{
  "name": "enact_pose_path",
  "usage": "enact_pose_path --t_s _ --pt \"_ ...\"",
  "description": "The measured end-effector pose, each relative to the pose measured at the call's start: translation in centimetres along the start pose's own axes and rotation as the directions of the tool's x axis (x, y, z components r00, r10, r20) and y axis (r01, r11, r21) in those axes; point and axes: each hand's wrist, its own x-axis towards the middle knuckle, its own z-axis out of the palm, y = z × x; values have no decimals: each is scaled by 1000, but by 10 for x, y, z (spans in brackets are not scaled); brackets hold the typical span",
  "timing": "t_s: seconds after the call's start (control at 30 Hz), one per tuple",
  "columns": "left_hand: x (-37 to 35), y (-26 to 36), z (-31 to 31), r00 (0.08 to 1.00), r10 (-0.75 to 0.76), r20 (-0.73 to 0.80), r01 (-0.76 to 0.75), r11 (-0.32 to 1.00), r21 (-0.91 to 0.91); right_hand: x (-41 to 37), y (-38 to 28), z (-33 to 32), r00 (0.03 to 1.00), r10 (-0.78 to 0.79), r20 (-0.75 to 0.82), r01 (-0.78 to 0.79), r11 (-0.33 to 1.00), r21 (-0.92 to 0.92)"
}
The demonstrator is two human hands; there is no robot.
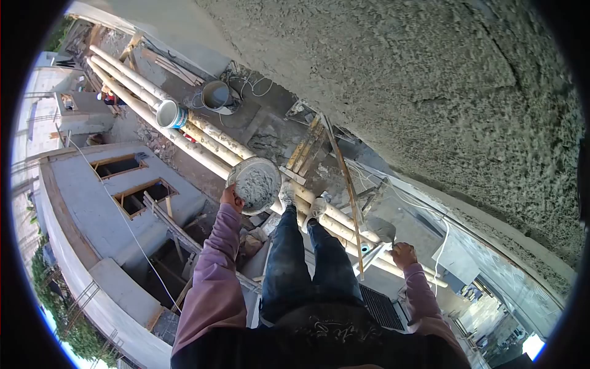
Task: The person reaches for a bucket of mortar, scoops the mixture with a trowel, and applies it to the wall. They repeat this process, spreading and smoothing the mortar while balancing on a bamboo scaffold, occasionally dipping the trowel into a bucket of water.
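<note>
My left hand is closed on the rim of a round bucket at the middle of the view. Wet grey mortar fills much of it. The bucket is beside my feet, over the pale poles. Out to the right, my right hand is closed round what looks like the handle of a trowel, with a pale flat blade pointing left. Its handle is mostly hidden by my fingers. Above both hands a rough wall spreads, coated in grey mortar.
I stand on several long pale poles laid side by side, high above the ground. A white-and-blue bucket sits on them at the left. Below stands another bucket. A thin wooden strip slants beside my right foot. A roof with openings lies left.
</note>
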Motion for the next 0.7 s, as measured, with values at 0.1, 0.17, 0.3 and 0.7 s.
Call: enact_pose_path --t_s 0.1,0.17,0.3,0.7 --pt "56 -49 9 997 0 -83 -1 1000 -6 45 -32 40 990 -139 18 139 990 6" --pt "106 -88 12 990 22 -141 -15 999 45 85 -73 60 976 -76 205 84 996 -32" --pt "201 -139 22 979 48 -200 -19 990 140 169 -151 126 922 -277 271 284 959 14" --pt "294 -204 -48 806 553 -213 -370 750 549 408 -329 302 860 -388 331 507 722 -470"
